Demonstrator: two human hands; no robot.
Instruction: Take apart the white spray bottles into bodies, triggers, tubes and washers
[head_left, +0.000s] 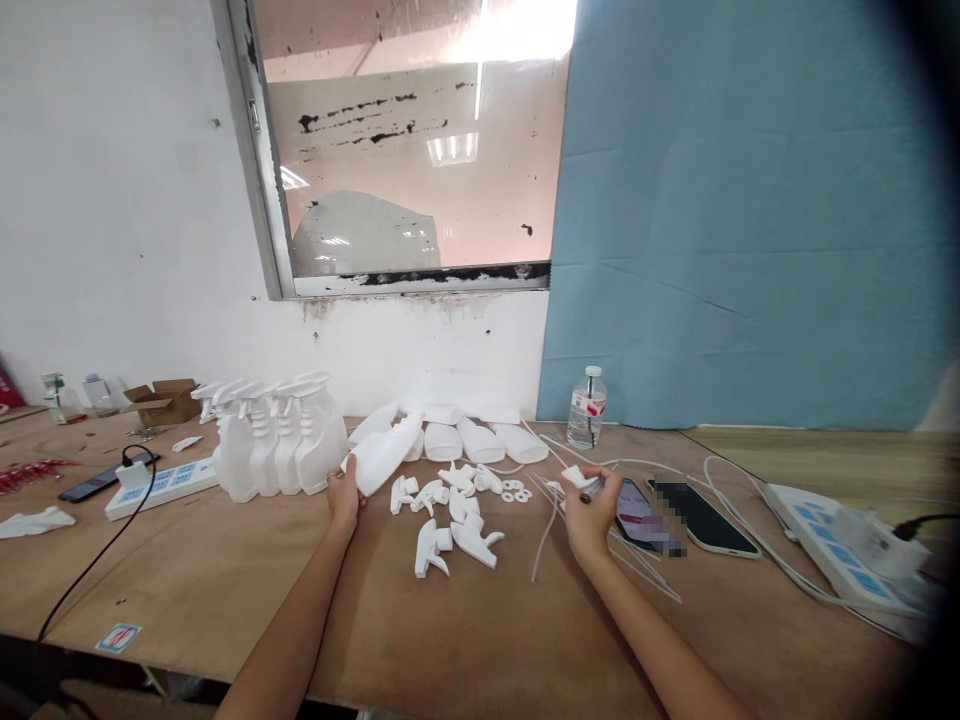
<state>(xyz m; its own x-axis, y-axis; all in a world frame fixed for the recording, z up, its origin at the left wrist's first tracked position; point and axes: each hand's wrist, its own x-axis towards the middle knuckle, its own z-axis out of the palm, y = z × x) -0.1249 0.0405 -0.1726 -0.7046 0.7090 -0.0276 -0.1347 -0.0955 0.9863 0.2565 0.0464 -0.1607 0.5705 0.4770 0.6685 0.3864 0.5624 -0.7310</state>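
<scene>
My left hand (344, 498) is closed on the lower end of a white plastic spray bottle (386, 456), which lies tilted with its neck away from me. My right hand (592, 520) is curled around a white trigger sprayer head (576, 477). A dark, stick-like thing (592, 491) also shows between those fingers; its kind is unclear. Between my hands lie several loose trigger sprayer heads (430, 548) and a few small white rings (514, 491). Thin white tubes (545, 535) lie beside and under my right hand.
Several bottles with sprayers fitted (313, 440) stand at left; bare bottles (480, 441) lie by the wall. A water bottle (586, 408) stands behind my right hand. Phones (705, 518) and a power strip (832, 550) lie right; another power strip (169, 487) and a cardboard box (166, 402) left.
</scene>
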